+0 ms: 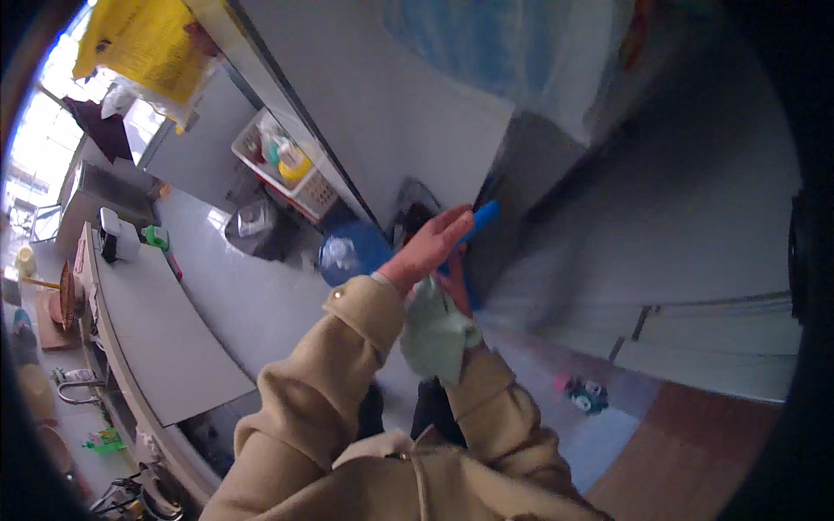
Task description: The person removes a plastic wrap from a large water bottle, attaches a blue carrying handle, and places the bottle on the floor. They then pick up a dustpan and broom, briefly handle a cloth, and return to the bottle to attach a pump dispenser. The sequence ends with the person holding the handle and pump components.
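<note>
My left hand (424, 253) reaches forward with its fingers closed round a blue handle-like bar (486, 214), whose rounded end sticks out past them. What the bar belongs to is hidden. My right hand (455, 280) is just behind and below, partly covered. A pale green cloth (439, 334) hangs from it over the wrist and sleeve, and its fingers appear closed on the cloth, though they are partly hidden. Both hands are close together in front of a grey panel (391, 95).
A blue water jug (352, 253), a dark bag-lined bin (261, 231) and a white basket of bottles (291, 165) stand on the floor ahead. At left runs a counter (165, 334) with a sink tap (78, 392). A teal-and-pink item (586, 395) lies right.
</note>
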Action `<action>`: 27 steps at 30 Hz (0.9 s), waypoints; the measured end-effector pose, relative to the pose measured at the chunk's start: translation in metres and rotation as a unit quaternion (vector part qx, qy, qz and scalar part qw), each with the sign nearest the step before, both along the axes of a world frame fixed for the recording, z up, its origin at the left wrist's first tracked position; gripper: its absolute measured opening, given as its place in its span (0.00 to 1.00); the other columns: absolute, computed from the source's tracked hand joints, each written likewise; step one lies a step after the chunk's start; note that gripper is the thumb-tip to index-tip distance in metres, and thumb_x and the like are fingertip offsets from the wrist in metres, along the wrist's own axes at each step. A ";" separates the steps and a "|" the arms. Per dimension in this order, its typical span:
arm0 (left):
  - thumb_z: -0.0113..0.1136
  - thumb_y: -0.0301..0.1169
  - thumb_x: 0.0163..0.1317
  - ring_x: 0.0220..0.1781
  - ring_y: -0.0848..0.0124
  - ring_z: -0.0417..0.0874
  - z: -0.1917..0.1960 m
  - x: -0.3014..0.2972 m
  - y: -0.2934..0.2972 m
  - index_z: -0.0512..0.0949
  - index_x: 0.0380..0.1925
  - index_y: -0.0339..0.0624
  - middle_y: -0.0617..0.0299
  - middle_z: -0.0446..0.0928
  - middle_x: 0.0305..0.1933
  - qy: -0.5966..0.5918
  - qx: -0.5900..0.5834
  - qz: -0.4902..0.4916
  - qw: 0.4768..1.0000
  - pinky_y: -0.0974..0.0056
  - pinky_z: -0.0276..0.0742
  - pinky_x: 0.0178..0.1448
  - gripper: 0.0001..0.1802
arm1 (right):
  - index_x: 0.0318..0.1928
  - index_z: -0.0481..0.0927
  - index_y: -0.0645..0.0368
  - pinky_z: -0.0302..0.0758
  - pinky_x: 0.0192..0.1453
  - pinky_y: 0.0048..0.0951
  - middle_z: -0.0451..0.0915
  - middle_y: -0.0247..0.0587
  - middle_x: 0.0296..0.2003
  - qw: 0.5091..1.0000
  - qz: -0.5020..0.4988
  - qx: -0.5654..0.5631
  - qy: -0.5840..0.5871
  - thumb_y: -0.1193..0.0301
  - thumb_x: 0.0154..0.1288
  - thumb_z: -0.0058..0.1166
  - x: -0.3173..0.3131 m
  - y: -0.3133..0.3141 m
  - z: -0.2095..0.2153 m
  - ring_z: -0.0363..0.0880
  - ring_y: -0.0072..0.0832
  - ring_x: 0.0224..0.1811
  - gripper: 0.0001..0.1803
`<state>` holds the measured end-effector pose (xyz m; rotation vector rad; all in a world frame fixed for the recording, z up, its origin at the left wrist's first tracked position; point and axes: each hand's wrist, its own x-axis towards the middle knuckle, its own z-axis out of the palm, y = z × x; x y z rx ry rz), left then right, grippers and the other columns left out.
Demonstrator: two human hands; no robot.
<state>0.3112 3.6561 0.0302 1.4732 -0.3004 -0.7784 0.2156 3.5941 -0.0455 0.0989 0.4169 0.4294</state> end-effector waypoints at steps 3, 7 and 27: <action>0.48 0.55 0.65 0.65 0.64 0.65 0.004 -0.028 0.016 0.54 0.67 0.34 0.46 0.67 0.61 0.029 -0.010 -0.067 0.997 0.62 0.65 0.63 0.41 | 0.60 0.67 0.44 0.69 0.56 0.24 0.71 0.29 0.50 0.991 -0.108 0.081 -0.020 0.46 0.69 0.41 -0.008 0.008 0.024 0.71 0.21 0.51 0.26; 0.49 0.57 0.64 0.62 0.62 0.67 0.006 -0.046 0.051 0.54 0.67 0.35 0.46 0.70 0.56 0.077 -0.102 -0.154 0.980 0.59 0.65 0.63 0.43 | 0.48 0.74 0.52 0.75 0.42 0.26 0.77 0.33 0.37 0.991 -0.028 -0.133 0.010 0.52 0.68 0.43 -0.053 0.012 0.049 0.76 0.22 0.37 0.20; 0.59 0.28 0.60 0.28 0.77 0.72 -0.030 -0.243 0.103 0.58 0.56 0.44 0.61 0.70 0.33 0.188 -0.077 0.252 0.946 0.71 0.70 0.31 0.27 | 0.37 0.77 0.60 0.74 0.39 0.22 0.79 0.34 0.32 0.885 0.400 -0.187 0.148 0.66 0.67 0.46 -0.210 0.043 0.073 0.78 0.18 0.35 0.11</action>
